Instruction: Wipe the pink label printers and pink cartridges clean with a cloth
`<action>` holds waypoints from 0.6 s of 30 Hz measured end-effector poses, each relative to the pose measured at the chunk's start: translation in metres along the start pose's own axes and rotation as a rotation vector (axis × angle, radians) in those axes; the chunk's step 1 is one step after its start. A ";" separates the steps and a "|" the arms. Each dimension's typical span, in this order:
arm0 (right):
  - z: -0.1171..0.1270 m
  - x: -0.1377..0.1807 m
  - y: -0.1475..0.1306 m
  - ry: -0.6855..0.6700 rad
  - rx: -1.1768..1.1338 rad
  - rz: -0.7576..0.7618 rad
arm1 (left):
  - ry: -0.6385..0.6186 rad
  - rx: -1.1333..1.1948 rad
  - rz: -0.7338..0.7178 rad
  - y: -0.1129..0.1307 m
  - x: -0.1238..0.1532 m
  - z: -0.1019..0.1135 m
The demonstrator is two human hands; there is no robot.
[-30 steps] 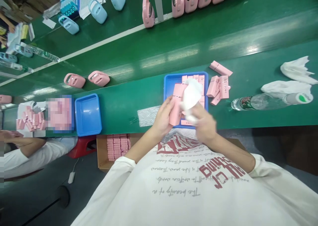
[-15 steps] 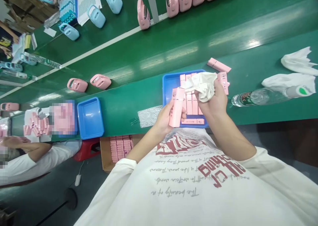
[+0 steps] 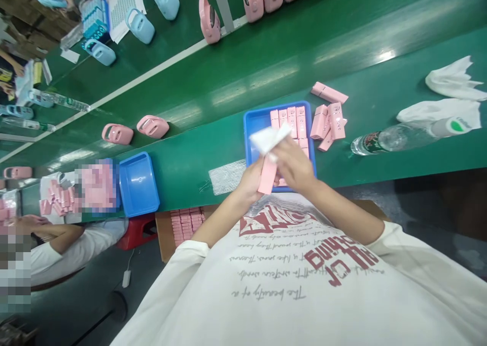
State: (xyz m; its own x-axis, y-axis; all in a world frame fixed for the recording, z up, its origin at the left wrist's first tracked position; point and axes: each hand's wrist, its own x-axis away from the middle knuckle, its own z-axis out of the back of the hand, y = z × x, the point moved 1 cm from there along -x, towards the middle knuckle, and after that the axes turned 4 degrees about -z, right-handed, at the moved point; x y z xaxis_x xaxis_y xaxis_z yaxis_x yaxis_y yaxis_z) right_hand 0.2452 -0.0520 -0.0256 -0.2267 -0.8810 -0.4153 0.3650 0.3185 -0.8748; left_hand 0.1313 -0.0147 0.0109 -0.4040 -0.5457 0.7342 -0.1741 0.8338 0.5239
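My left hand (image 3: 249, 182) is closed round a slim pink rectangular piece (image 3: 268, 175), held just in front of my chest at the near edge of the green bench. My right hand (image 3: 294, 166) grips a crumpled white cloth (image 3: 268, 137) and presses it against the top end of that pink piece. Right behind both hands stands a blue tray (image 3: 251, 125) with several more pink pieces lined up inside. A loose heap of pink pieces (image 3: 327, 120) lies on the bench beside the tray's right side.
A lying water bottle (image 3: 395, 138) and white cloths (image 3: 451, 79) are at right. A bubble-wrap patch (image 3: 227, 176) and a second blue tray (image 3: 138, 183) lie to the left. Pink handled shells (image 3: 152, 126) rest on the conveyor; a co-worker's arm (image 3: 57, 234) is at far left. A carton of pink pieces (image 3: 185, 225) sits below the bench.
My right hand has come back from over the tray's right side with the cloth and now meets the pink piece in my left hand. The view has drifted slightly.
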 end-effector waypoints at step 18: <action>0.036 0.063 0.044 0.154 -0.073 -1.075 | -0.199 -0.925 -0.021 -0.056 -0.067 0.016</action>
State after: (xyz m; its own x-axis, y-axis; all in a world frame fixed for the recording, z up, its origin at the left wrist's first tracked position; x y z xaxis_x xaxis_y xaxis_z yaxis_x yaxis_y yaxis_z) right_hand 0.2797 -0.1059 -0.0813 -0.5083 -0.6597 0.5535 -0.1450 -0.5680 -0.8102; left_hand 0.1537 -0.0236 -0.0741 -0.5697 -0.4638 0.6784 0.5637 0.3802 0.7333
